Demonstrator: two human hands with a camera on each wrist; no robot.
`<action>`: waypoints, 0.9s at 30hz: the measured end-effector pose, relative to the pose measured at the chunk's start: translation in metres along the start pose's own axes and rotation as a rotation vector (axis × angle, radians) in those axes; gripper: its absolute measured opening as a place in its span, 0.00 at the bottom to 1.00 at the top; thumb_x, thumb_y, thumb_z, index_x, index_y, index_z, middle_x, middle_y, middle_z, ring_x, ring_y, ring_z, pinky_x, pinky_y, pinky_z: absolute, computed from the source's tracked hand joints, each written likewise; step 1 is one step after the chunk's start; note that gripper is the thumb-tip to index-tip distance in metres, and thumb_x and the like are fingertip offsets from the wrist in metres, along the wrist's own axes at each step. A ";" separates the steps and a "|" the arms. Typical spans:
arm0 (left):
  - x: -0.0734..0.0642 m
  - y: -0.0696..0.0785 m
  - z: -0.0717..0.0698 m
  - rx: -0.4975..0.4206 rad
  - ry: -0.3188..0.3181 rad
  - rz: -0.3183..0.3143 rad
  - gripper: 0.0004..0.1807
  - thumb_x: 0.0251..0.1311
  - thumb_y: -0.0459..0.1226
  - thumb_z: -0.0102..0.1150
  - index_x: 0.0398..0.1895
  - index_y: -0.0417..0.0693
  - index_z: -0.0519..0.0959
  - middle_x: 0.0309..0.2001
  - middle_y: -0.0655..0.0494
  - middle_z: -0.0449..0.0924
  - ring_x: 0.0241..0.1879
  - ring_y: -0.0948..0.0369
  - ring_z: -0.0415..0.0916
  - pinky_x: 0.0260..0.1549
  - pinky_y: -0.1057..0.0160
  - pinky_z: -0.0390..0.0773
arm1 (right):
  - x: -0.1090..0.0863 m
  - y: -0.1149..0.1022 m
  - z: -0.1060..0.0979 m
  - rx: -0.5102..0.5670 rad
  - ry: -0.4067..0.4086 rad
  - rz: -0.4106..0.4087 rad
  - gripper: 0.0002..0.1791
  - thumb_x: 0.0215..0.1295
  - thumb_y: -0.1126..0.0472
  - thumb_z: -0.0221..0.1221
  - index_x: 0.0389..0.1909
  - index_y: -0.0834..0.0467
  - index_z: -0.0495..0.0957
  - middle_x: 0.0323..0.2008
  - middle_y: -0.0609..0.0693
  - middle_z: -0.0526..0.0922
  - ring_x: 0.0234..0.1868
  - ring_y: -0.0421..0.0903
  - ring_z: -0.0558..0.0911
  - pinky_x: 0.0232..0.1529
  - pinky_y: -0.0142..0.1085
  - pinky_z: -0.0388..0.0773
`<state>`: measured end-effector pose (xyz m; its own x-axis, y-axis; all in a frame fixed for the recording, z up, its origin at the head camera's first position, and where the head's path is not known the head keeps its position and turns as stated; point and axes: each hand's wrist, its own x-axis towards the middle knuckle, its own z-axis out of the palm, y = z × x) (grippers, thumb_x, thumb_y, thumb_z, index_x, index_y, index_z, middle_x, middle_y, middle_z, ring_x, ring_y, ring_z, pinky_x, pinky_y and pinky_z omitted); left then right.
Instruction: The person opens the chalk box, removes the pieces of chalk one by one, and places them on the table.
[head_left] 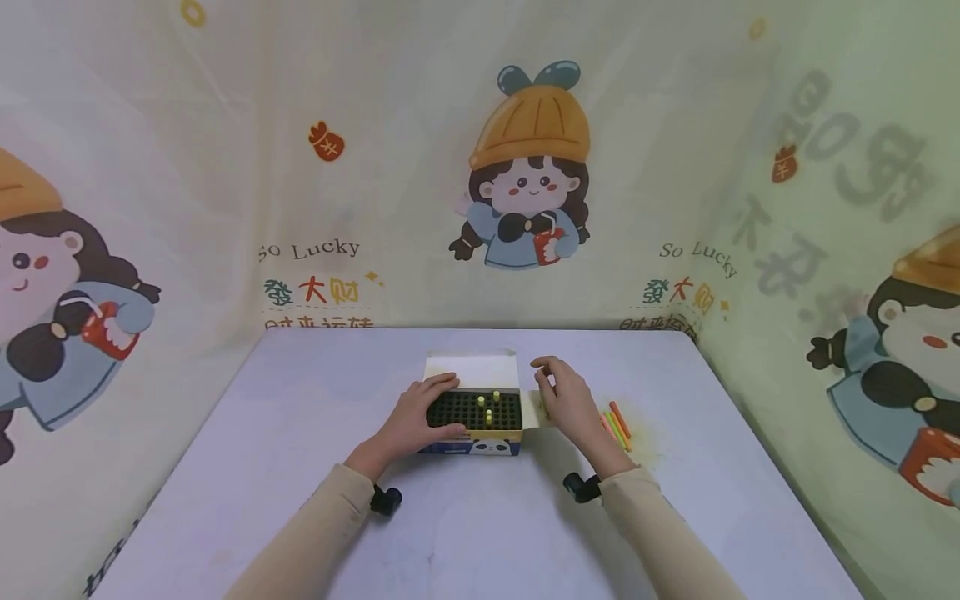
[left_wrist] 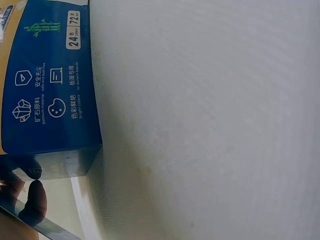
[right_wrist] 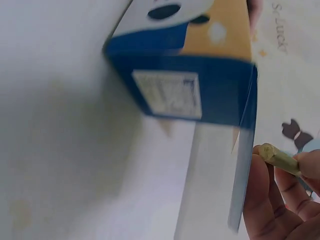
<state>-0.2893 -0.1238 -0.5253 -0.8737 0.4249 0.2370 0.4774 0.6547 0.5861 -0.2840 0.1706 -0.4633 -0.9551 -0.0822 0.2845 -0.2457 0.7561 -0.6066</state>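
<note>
An open chalk box (head_left: 491,447), blue with a panda picture, stands on the table in the head view. Inside it a black holder (head_left: 504,412) full of holes carries a few yellow chalk sticks (head_left: 489,416). My left hand (head_left: 420,412) grips the box at its left end, thumb along the near edge and fingers over the far side. Just right of the box is my right hand (head_left: 567,402). In the right wrist view it pinches a pale yellow chalk stick (right_wrist: 281,160) between thumb and fingers, near the box's side flap (right_wrist: 242,180).
Several loose chalk sticks (head_left: 618,427) in orange, green and pink lie on the white table (head_left: 450,533), right of the right hand and partly behind the wrist. The white lid (head_left: 471,369) stands open at the back of the box. Printed curtains (head_left: 405,208) enclose the table.
</note>
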 end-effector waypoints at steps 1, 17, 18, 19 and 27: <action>0.000 -0.001 0.000 0.003 0.001 0.003 0.46 0.60 0.62 0.69 0.79 0.58 0.66 0.80 0.60 0.60 0.74 0.44 0.61 0.68 0.32 0.61 | 0.000 0.003 -0.001 -0.002 0.003 0.010 0.13 0.80 0.59 0.55 0.60 0.55 0.78 0.47 0.54 0.84 0.30 0.46 0.77 0.32 0.39 0.76; 0.000 -0.001 -0.001 -0.017 -0.012 -0.005 0.47 0.60 0.62 0.69 0.79 0.58 0.65 0.80 0.61 0.59 0.74 0.45 0.61 0.69 0.33 0.61 | -0.003 0.057 -0.014 0.005 -0.005 0.137 0.12 0.79 0.59 0.55 0.56 0.58 0.80 0.48 0.56 0.85 0.22 0.43 0.77 0.26 0.37 0.75; 0.000 -0.001 -0.001 -0.018 -0.012 -0.008 0.47 0.60 0.61 0.69 0.79 0.58 0.65 0.80 0.61 0.59 0.74 0.46 0.61 0.69 0.33 0.61 | -0.004 0.060 -0.014 -0.007 -0.007 0.137 0.12 0.79 0.59 0.55 0.56 0.59 0.80 0.48 0.57 0.85 0.23 0.43 0.78 0.27 0.38 0.75; 0.000 -0.002 -0.001 -0.019 -0.011 -0.010 0.47 0.60 0.61 0.69 0.79 0.57 0.66 0.80 0.61 0.59 0.74 0.46 0.61 0.69 0.33 0.61 | -0.004 0.062 -0.014 -0.027 -0.009 0.139 0.12 0.79 0.60 0.55 0.56 0.59 0.80 0.48 0.57 0.86 0.25 0.44 0.78 0.29 0.39 0.75; 0.001 -0.003 0.000 -0.014 -0.005 -0.007 0.47 0.60 0.61 0.69 0.79 0.59 0.65 0.80 0.62 0.59 0.75 0.46 0.61 0.69 0.33 0.60 | -0.010 0.081 -0.012 -0.142 -0.075 0.186 0.11 0.76 0.61 0.57 0.51 0.58 0.84 0.48 0.58 0.88 0.41 0.54 0.83 0.44 0.50 0.80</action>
<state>-0.2917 -0.1254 -0.5262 -0.8767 0.4235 0.2284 0.4694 0.6489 0.5989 -0.2926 0.2404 -0.5067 -0.9927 0.0229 0.1188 -0.0441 0.8460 -0.5313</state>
